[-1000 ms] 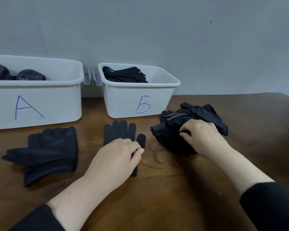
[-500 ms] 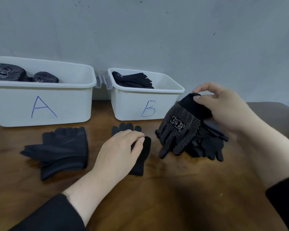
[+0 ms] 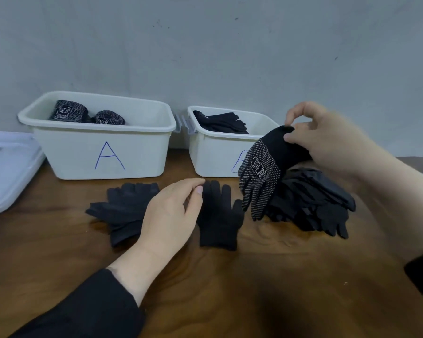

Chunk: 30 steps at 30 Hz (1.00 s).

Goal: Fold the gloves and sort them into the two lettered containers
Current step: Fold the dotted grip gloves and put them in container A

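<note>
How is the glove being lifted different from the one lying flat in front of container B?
The dotted glove carries white dots and a logo; the plain glove is solid black. The dotted glove hangs with its tips down, pinched at the cuff by the right hand; the plain glove lies flat on the table, tips toward the containers, beside the left hand. Both are black and unfolded.

The dark wooden desk [image 3: 266,284] carries two white containers, container A [image 3: 103,152] and container B [image 3: 213,152]. Before them lie a folded glove pair [image 3: 125,211], a flat glove [image 3: 217,223] and a glove pile [image 3: 310,203]. A white lid [image 3: 7,167] rests at far left.
</note>
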Motion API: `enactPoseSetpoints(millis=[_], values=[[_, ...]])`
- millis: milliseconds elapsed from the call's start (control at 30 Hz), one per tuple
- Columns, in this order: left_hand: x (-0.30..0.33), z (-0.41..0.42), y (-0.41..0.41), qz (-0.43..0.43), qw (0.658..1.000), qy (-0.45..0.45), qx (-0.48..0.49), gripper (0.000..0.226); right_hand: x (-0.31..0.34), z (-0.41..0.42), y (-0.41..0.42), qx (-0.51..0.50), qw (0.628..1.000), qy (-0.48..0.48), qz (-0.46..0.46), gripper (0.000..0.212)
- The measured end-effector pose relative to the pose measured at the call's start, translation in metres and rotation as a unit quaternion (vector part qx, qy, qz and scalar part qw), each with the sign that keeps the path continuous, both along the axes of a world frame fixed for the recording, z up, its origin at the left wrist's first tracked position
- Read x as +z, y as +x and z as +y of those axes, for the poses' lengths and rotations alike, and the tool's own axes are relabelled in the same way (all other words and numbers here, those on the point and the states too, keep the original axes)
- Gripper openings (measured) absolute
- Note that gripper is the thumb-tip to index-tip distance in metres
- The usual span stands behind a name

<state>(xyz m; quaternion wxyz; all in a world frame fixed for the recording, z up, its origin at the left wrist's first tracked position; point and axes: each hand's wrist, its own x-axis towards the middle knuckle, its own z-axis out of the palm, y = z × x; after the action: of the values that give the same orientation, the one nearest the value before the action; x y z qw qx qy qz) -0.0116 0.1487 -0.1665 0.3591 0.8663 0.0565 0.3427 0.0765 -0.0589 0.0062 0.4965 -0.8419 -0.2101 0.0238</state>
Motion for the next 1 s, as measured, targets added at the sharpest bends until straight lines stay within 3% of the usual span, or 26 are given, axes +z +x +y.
enactPoseSetpoints(millis=[233,367,667,833,1000], values=[[0.001,0.004,-0.01,0.006,0.999,-0.033,0.003,0.032,-0.003,0.02,-0.003,-0.006,0.999,0.041,0.016,0.021],[0.001,0.004,-0.009,0.003,0.999,-0.05,0.001,0.03,-0.009,0.021,0.004,0.003,1.0,0.012,0.009,0.03],[0.0,0.005,-0.008,-0.015,0.998,-0.063,-0.001,0.027,-0.017,0.039,0.034,0.004,0.978,-0.159,-0.132,0.015],[0.0,0.007,-0.008,-0.029,0.997,-0.068,0.01,0.028,-0.015,0.045,0.04,-0.016,0.957,-0.114,-0.264,0.018],[0.0,0.008,-0.007,-0.029,0.996,-0.083,0.012,0.029,-0.095,0.033,-0.007,0.094,0.912,-0.179,-0.355,0.024]])
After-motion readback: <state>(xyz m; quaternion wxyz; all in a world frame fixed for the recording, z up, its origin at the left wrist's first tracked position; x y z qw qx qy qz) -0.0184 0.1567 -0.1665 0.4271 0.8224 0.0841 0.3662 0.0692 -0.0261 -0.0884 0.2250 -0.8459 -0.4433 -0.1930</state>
